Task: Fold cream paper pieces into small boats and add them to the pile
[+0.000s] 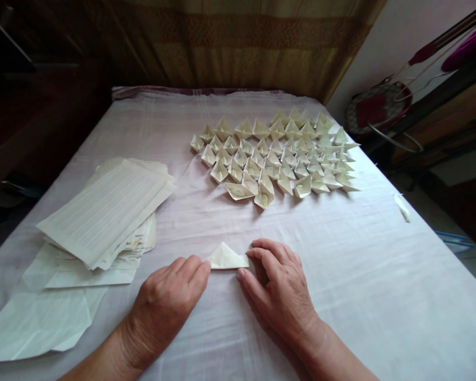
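Paper boats (273, 157) beyond folded piece (225, 258), paper stack (107, 211) left

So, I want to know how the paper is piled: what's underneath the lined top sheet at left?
Beneath the lined top sheet, edges of more sheets poke out; a pale sheet shows lower, on the cloth. Their covered parts can't be seen.

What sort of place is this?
Probably a room in a home: a brown patterned curtain hangs behind a cloth-covered surface, and what looks like a bag is off to the right.
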